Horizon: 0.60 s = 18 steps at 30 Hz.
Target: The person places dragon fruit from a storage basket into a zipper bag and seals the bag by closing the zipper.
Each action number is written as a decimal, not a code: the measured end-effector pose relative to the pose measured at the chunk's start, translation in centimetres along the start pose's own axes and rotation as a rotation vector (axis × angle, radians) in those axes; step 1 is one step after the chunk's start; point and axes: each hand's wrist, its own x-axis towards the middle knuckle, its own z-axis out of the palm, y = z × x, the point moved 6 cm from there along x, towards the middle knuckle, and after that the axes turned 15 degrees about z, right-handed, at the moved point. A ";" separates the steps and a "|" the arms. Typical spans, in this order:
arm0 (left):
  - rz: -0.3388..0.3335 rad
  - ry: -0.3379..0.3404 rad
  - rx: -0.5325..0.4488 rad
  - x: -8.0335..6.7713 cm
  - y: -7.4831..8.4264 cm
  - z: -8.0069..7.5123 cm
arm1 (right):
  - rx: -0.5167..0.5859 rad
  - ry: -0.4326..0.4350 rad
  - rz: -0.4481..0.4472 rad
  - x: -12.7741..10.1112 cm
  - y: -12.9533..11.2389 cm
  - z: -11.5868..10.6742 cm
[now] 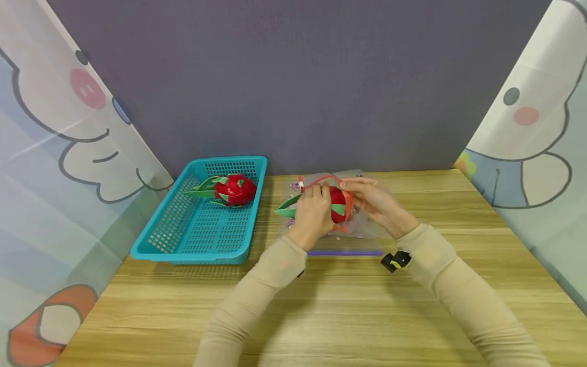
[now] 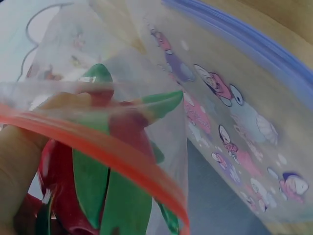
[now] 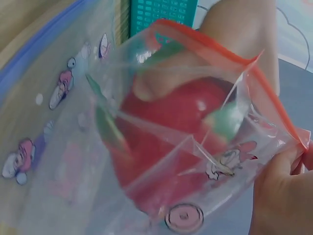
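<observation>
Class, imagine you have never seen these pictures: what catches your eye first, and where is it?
First, the red dragon fruit at the table's middle, half inside a clear bag with an orange zip rim; the left hand grips the fruit while the right hand pinches the rim open. Next, a second dragon fruit lies in the teal basket to the left.

Red-green dragon fruit, orange-rimmed cartoon-print bag
</observation>
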 end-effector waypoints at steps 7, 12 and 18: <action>0.100 -0.046 0.086 0.7 0.6 0.0 | -0.159 0.056 -0.023 -0.9 -1.6 0.0; 0.121 -0.164 0.082 1.7 0.4 0.1 | -0.334 0.199 -0.068 -2.0 -3.2 -0.3; 0.120 -0.191 0.139 2.8 0.2 0.0 | -0.666 0.386 -0.114 -3.2 -5.1 -0.2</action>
